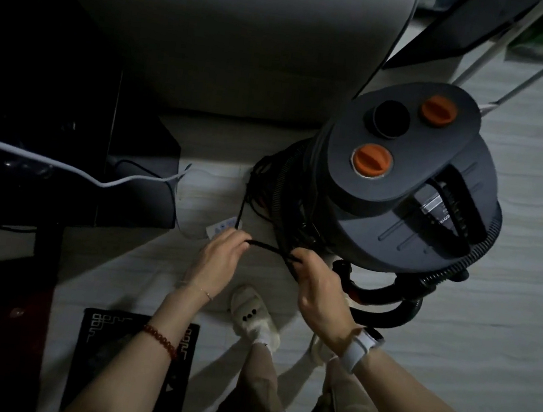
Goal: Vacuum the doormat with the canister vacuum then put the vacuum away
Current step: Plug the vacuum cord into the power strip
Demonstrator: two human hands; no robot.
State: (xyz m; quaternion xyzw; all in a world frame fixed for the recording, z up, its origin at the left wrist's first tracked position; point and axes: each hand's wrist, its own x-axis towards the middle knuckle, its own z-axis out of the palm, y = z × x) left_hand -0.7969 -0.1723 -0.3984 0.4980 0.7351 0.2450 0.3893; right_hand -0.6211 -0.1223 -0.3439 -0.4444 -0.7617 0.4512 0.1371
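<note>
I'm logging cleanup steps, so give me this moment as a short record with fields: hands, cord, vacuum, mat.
left hand: grip closed on the black cord
right hand: grip closed on the same cord
cord: stretched between both hands, running up toward the vacuum
canister vacuum: upright on the floor, hose coiled at its base
doormat: on the floor, under the left forearm

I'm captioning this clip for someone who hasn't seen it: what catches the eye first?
The dark canister vacuum with two orange caps stands right of centre on the pale floor. Just below it, the left hand and right hand hold a stretch of black cord between them. The patterned doormat lies lower left.
</note>
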